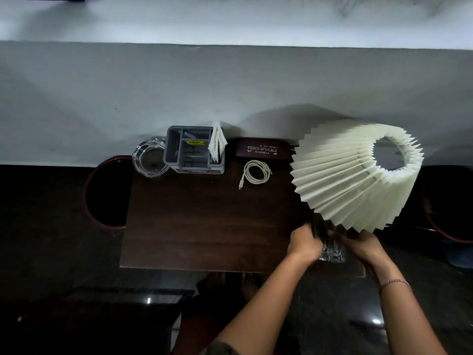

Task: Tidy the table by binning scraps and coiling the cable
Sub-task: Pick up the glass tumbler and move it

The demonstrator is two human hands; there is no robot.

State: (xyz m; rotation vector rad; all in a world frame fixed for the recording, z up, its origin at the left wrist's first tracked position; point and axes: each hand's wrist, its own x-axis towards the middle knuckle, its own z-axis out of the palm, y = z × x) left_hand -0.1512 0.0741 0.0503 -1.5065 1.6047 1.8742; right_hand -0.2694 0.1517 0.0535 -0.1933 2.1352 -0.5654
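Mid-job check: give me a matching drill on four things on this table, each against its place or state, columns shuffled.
Things: 1 cable; 2 glass ashtray; 3 spectacle case; 4 lamp base.
States: A gripped by left hand and right hand; B leftmost item, beside grey organizer; C loosely coiled, lying flat; D at the back, between organizer and lampshade.
Pairs: 1-C, 2-B, 3-D, 4-A.

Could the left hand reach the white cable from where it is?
Probably yes, once it lets go: the left hand holds the lamp base, but only bare table lies between it and the cable.
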